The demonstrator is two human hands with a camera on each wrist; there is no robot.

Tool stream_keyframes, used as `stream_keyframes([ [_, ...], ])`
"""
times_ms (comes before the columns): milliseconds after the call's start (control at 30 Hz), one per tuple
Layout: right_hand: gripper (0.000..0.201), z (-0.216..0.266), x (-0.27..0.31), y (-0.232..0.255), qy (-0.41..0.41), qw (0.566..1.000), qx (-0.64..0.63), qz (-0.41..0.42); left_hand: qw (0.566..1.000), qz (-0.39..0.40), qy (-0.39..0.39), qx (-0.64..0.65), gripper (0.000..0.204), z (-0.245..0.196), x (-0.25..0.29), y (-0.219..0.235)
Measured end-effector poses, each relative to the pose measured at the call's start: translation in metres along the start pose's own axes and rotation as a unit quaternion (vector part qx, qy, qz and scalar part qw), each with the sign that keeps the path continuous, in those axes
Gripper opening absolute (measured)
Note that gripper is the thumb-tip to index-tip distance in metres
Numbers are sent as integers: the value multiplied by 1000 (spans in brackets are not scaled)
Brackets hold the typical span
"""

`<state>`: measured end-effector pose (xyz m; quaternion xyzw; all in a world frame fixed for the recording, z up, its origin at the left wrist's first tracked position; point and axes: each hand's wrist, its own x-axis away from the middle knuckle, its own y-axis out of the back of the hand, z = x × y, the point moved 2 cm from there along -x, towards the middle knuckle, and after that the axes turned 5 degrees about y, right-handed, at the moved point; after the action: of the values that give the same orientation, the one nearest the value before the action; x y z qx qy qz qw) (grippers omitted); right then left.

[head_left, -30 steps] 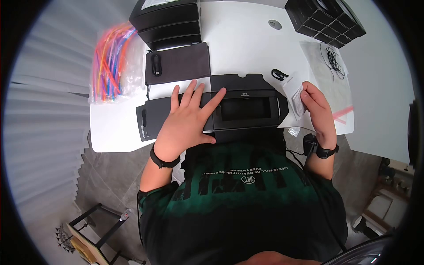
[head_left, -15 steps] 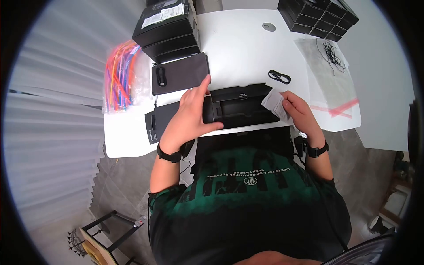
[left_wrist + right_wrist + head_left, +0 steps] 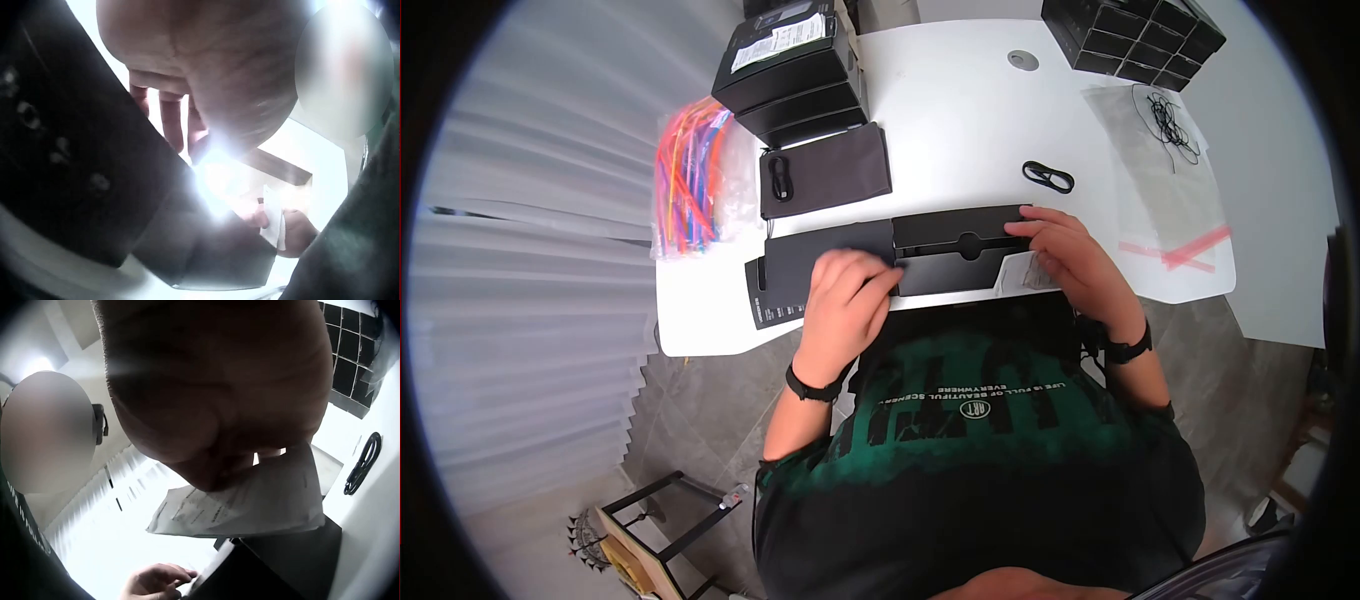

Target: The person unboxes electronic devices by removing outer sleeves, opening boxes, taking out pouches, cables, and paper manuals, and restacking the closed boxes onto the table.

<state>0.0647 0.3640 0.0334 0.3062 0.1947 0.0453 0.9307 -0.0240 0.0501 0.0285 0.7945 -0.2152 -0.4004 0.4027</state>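
Note:
An opened black box (image 3: pixel 945 277) lies along the table's front edge, its long dark lid panel (image 3: pixel 830 250) stretching to the left. A notched inner flap (image 3: pixel 940 240) spans its interior. My left hand (image 3: pixel 845 305) has bent fingers, thumb and index pinching the box's left end near the fold. My right hand (image 3: pixel 1082 262) holds a folded white paper packet (image 3: pixel 256 503) low over the right end of the box, with a couple of fingers reaching to the box's back corner. Print shows on the packet in the right wrist view.
A coiled black cable (image 3: pixel 1048 177) lies behind the box. Back left are a dark pouch (image 3: pixel 830 170) with another cable (image 3: pixel 780 178) on it, stacked black boxes (image 3: pixel 795 80) and a bag of colourful strips (image 3: pixel 695 180). Small black boxes (image 3: pixel 1135 45) stand back right.
The left hand has gone from spread fingers on the box to a bent-finger pinch. The right hand brought the paper packet left onto the box end. The notched flap now covers the recess.

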Motion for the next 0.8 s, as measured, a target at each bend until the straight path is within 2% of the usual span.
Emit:
stream_keyframes([
  [67, 17, -1, -1, -1, -12, 997, 53, 48, 1000, -2, 19, 14, 26, 3, 26, 8],
  [133, 16, -3, -2, -2, 7, 996, 66, 57, 999, -4, 38, 27, 27, 3, 47, 15],
  [233, 17, -11, 1, -4, 28, 994, 78, 66, 992, -35, 60, -109, 34, 6, 69, 22],
  [267, 19, -12, 1, -6, 29, 994, 75, 68, 991, -35, 61, -113, 34, 8, 78, 18],
  [300, 19, -11, 0, -6, 33, 994, 73, 68, 981, -101, 87, -141, 41, 11, 88, 16],
  [333, 18, -9, -1, -6, 0, 997, 46, 63, 965, -168, 112, -169, 47, 13, 94, 15],
  [367, 17, -7, -1, -6, -32, 998, 20, 58, 963, -164, 126, -172, 57, 16, 98, 12],
  [467, 14, -22, 6, -8, -5, 998, -50, 33, 952, -180, 152, -193, 60, 14, 99, 5],
  [633, 11, -29, 10, -10, 4, 998, -65, 23, 944, -175, 192, -203, 65, 18, 101, 6],
  [700, 11, -30, 11, -10, 1, 997, -72, 21, 929, -188, 239, -211, 67, 20, 102, 10],
  [733, 11, -30, 11, -11, 5, 997, -73, 18, 929, -189, 238, -213, 67, 20, 100, 13],
  [800, 11, -32, 11, -13, 12, 997, -75, 16, 903, -244, 324, -140, 69, 25, 97, 21],
])
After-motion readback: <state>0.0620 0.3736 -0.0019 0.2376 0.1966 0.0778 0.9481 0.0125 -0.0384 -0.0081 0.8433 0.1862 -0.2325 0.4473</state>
